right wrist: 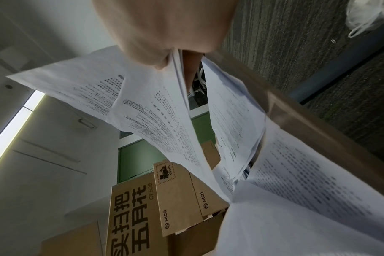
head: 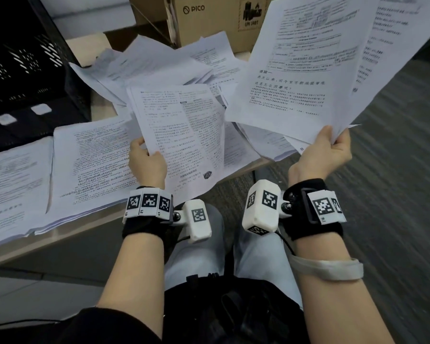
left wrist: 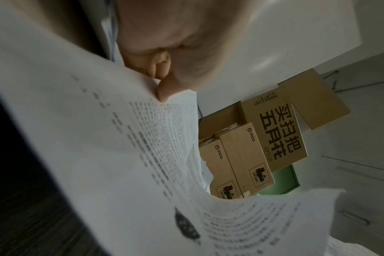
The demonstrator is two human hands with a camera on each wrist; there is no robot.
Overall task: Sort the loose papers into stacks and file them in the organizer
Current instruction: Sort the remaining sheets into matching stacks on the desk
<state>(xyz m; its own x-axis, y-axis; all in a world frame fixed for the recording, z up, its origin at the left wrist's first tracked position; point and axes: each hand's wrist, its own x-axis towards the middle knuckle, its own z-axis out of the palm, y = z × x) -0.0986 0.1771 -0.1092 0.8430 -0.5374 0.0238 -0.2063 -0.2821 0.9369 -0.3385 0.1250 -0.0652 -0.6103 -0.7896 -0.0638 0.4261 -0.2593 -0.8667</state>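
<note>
While each grip holds paper, left hand [head: 147, 162] one sheet [head: 181, 135], right hand [head: 328, 155] a bunch [head: 305, 68], sorting goes on; next, pick a near stack [head: 90, 165].

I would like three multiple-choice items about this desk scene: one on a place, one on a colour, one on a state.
1. Where is the black organizer?
A. far left of the desk
B. on the floor
C. on the lap

2. What colour are the boxes behind the loose papers?
A. red
B. brown
C. blue

3. What is the right hand doing?
A. resting flat on the desk
B. hanging with nothing in it
C. holding several sheets raised

Key: 1 A, it stands at the desk's left end. 2 B, plain brown cardboard. 3 C, its grip pinches their lower corner above the desk.
</note>
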